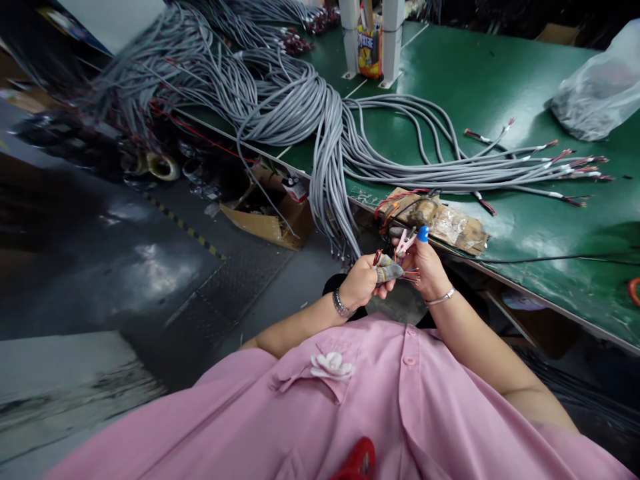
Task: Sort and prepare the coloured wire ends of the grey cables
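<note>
Close together in front of my body, both hands work at the table's front edge. My left hand (364,280) is closed, a grey cover on its thumb, with thin coloured wires (412,274) sticking out from its pinch toward the right. My right hand (429,270) wears a blue finger cot (423,233) on the thumb. Its fingers are closed around a small pale pink clip-like piece (404,243), whose exact kind is hard to make out. Just beyond them, a taped brown block (450,227) lies on the table edge with red and dark leads.
A large bundle of grey cables (300,110) drapes over the green table (465,67), stripped ends to the right. A plastic bag (600,90) rests at the right. White posts (393,40) hold a yellow packet (369,52). A cardboard box (270,217) stands below.
</note>
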The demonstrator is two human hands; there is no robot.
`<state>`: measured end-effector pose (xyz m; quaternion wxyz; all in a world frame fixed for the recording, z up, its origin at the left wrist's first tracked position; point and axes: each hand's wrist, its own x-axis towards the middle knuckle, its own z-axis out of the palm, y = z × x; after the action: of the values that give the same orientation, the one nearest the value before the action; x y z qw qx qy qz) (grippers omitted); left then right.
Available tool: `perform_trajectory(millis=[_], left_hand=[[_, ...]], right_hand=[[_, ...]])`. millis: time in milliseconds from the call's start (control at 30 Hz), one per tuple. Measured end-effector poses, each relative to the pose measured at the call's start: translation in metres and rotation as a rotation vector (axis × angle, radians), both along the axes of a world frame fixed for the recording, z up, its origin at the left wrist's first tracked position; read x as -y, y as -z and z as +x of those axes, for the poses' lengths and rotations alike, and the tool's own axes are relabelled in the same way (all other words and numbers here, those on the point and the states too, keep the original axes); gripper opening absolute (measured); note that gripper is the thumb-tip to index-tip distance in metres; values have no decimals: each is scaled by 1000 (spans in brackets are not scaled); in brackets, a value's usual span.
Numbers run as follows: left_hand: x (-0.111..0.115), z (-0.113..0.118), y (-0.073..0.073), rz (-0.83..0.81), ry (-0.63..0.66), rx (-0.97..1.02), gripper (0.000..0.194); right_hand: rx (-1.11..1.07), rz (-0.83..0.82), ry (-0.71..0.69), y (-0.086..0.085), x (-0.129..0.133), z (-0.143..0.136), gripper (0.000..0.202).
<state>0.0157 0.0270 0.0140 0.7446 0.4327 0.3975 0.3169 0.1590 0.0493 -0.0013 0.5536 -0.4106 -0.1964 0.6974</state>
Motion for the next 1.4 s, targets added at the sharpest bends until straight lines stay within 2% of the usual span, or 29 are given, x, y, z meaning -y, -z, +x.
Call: perform_trajectory(millis=[300,667,767,933,1100,1267,1400], left_hand=[[-1,0,4,-3,-23,-58,41],[6,-7,-1,-1,-31,-29,41],[7,-9,-2,-11,-40,-39,42],[5,-7,-4,0,-33,-34,43],[4,-5,-3,-9,-25,0,43],[2,-4,4,3,-28,7,40],[0,-2,6,-6,-26,-17,40]], right_hand=[[-42,-4,105,1,-5,-5,51],[-167,-28,-8,4,3,1,55],[-147,-14,-19,0,7,4,48],[-64,27,38,-3,10,6,36],[-38,13,23,2,6,2,46],[-106,-29,-11,5,0,0,51],[-110,-31,64,6,-4,-1,49]])
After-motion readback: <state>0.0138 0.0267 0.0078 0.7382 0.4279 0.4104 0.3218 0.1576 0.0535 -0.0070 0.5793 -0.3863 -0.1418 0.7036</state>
